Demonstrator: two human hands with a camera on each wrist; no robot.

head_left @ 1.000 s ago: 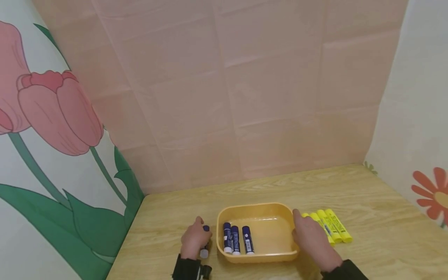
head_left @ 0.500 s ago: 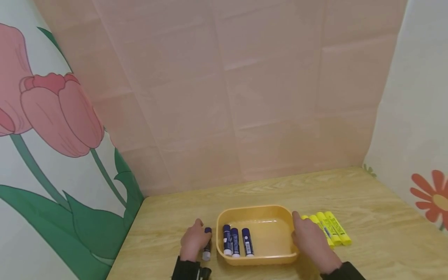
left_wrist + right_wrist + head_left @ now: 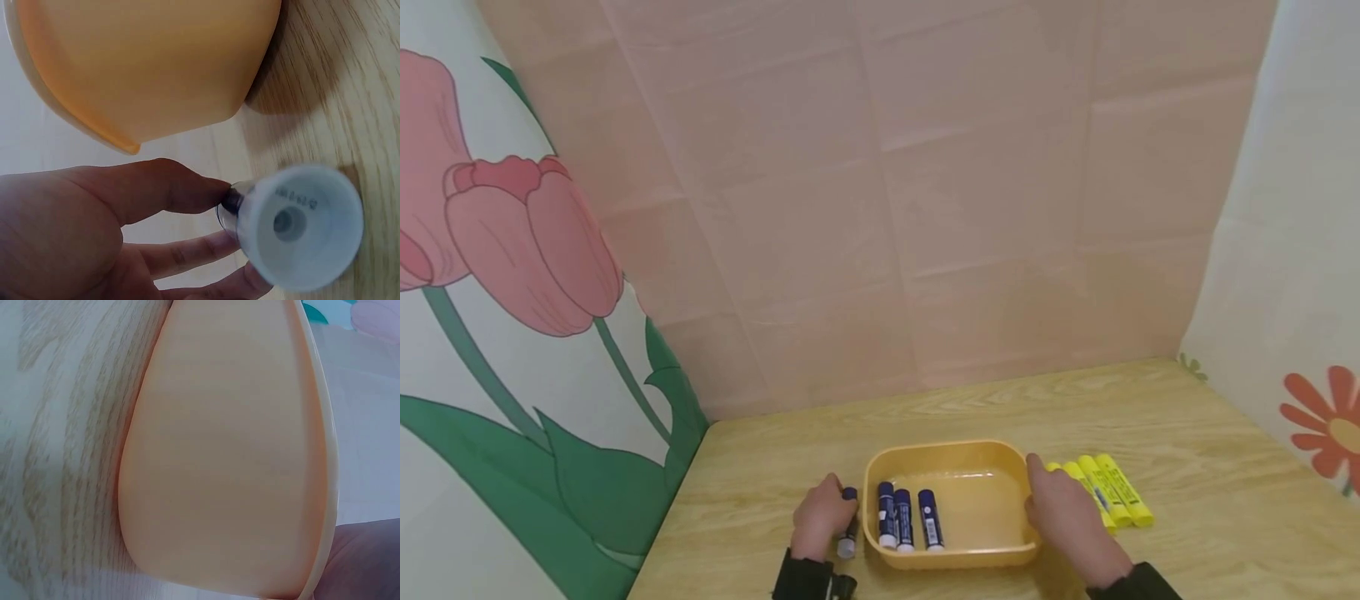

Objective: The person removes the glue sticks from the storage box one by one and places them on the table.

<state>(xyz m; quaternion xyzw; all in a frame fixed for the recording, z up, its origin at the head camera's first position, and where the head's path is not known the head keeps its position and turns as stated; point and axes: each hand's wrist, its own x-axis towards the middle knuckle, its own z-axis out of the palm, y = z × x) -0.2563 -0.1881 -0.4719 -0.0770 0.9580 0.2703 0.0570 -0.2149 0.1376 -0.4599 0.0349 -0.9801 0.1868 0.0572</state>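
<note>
My left hand (image 3: 822, 514) pinches a dark blue glue stick (image 3: 848, 525) between thumb and fingers, just left of the yellow-orange tray (image 3: 955, 560). In the left wrist view, the round white base of that glue stick (image 3: 312, 250) faces the camera, and the tray's outer wall (image 3: 156, 62) rises beside it. Three blue glue sticks (image 3: 904, 518) with white ends lie inside the tray, toward its left. My right hand (image 3: 1070, 512) grips the tray's right rim. The right wrist view shows mostly the tray's outer wall (image 3: 219, 450), with part of the hand at the lower right.
Several yellow sticks (image 3: 1112, 490) with dark print lie side by side right of the tray, partly behind my right hand. The wood-grain table (image 3: 760, 450) meets a pinkish sheet (image 3: 925, 250) at the back. Flower-printed panels (image 3: 535, 250) stand on both sides.
My left hand and the glue stick have shifted slightly right, nearer the tray. The right hand keeps its place on the rim. The head view has tilted a little.
</note>
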